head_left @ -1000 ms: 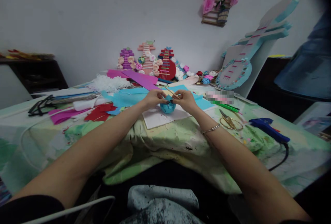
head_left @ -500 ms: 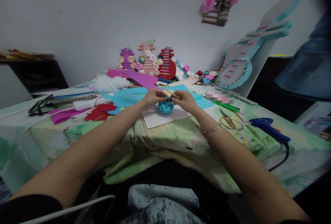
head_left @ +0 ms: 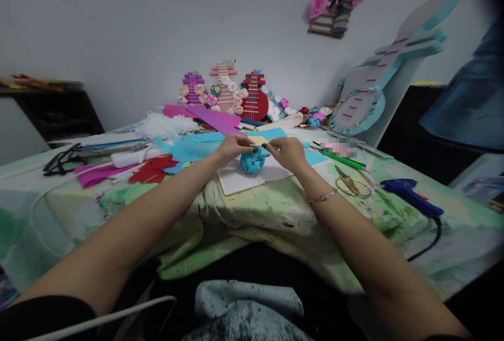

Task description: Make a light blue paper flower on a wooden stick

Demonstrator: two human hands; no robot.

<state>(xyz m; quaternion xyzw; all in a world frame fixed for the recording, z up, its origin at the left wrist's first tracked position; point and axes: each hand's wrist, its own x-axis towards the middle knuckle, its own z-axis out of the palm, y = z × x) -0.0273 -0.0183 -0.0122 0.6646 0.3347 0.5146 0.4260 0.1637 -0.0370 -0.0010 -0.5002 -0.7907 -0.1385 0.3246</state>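
A small blue foam flower [head_left: 252, 161] rests on a white sheet [head_left: 240, 178] at the middle of the table. My left hand [head_left: 232, 147] is closed just above its left side, fingers pinched on its upper petals. My right hand [head_left: 289, 153] is closed to the right, pinching a thin wooden stick [head_left: 264, 146] that points left over the flower. A metal bangle [head_left: 322, 197] sits on my right wrist.
Gold-handled scissors [head_left: 352, 183], green-handled scissors [head_left: 340, 158] and a blue glue gun [head_left: 409, 197] with its black cord lie to the right. Foam sheets in blue [head_left: 192, 148], purple [head_left: 214, 118], red [head_left: 151, 171] and pink cover the left. Small foam guitars [head_left: 225, 89] and a large one [head_left: 378, 91] stand at the back.
The stick has swung from slanting up-left to nearly level. The blue flower has dropped slightly, and my right hand has shifted a little right and up.
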